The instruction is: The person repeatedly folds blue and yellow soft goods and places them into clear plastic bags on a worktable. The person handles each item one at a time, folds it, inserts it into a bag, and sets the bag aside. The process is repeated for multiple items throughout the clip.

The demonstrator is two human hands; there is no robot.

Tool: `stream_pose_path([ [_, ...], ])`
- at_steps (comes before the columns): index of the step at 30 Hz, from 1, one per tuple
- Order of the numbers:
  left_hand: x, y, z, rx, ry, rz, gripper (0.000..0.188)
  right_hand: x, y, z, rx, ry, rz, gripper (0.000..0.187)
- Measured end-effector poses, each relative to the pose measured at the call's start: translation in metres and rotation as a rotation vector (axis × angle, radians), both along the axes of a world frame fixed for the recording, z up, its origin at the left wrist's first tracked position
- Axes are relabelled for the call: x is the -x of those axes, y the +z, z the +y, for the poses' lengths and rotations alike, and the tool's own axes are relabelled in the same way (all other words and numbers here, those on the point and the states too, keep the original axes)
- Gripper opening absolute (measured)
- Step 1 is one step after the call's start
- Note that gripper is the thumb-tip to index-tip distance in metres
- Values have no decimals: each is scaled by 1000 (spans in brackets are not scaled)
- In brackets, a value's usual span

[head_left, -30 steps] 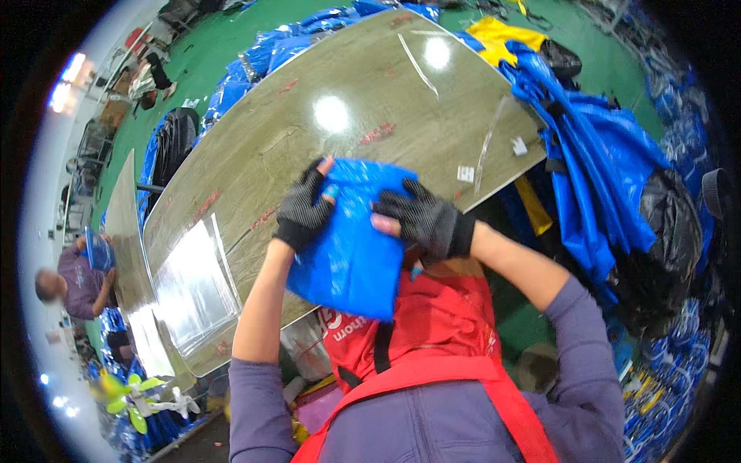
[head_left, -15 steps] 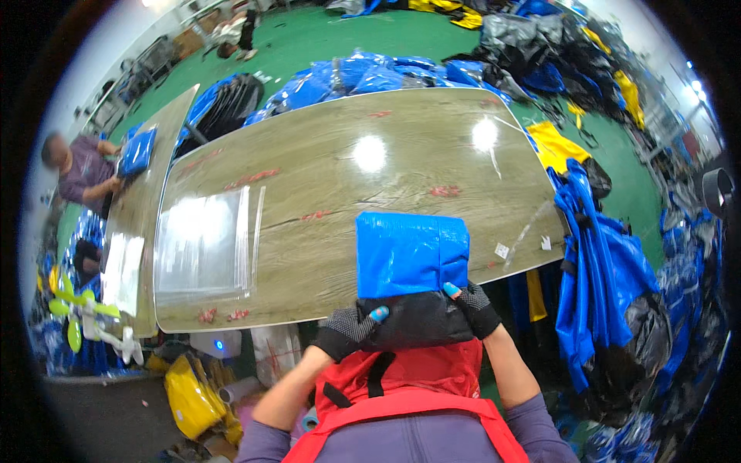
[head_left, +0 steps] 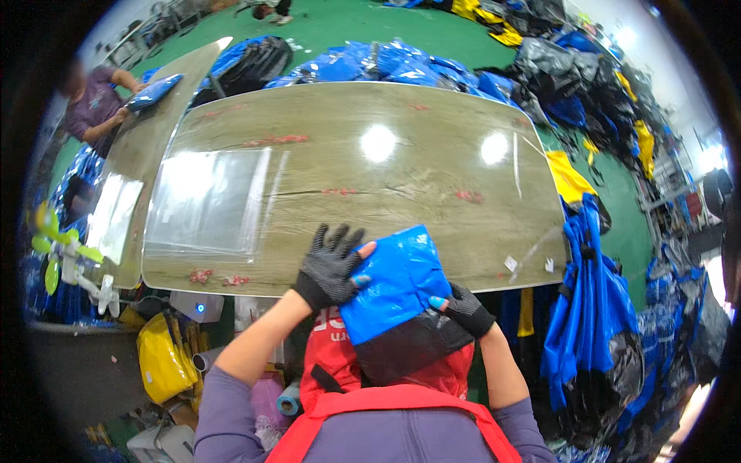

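Head view, single entry.

Item: one folded blue-and-black bundle (head_left: 395,282), lower centre of the frame, tilted, its blue part uppermost and its black part toward the red apron (head_left: 332,351); the upper end overlaps the near edge of the table (head_left: 432,154).

Left hand (head_left: 330,270): dark knitted glove, just left of the bundle, fingers spread apart, thumb side against the bundle's left edge; not closed round it.

Right hand (head_left: 466,310): matching glove, at the bundle's right side, thumb on the upper face, clamped on the bundle; the other fingers are partly hidden.

Change: half a second ago both hands gripped the black end and the bundle sat squarer to the frame. Now the left hand is off that end and up along the blue part, and the bundle leans. By judgement, the right hand now does most of the holding, leaving the left free to shift or smooth.

Surroundings: clear plastic sheets (head_left: 204,220), left half of the table; blue material (head_left: 590,278), hanging at right; yellow bag (head_left: 164,359), lower left; co-worker (head_left: 93,104), upper left, with a blue packet (head_left: 154,92).
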State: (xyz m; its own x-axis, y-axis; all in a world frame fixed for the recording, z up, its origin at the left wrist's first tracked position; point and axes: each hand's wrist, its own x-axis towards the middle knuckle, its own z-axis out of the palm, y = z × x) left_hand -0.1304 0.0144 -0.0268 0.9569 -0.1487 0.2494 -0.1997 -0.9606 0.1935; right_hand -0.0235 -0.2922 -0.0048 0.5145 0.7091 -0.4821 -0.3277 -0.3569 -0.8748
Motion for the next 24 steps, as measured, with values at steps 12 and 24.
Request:
stream_pose_path([
  [12,7,-37,204,217,706,-245,10,6,-5,-23,-101,-235,195,57],
  [24,-13,-8,-21,589,292,-51,25,-41,6,-76,-107,-413,-22,57],
])
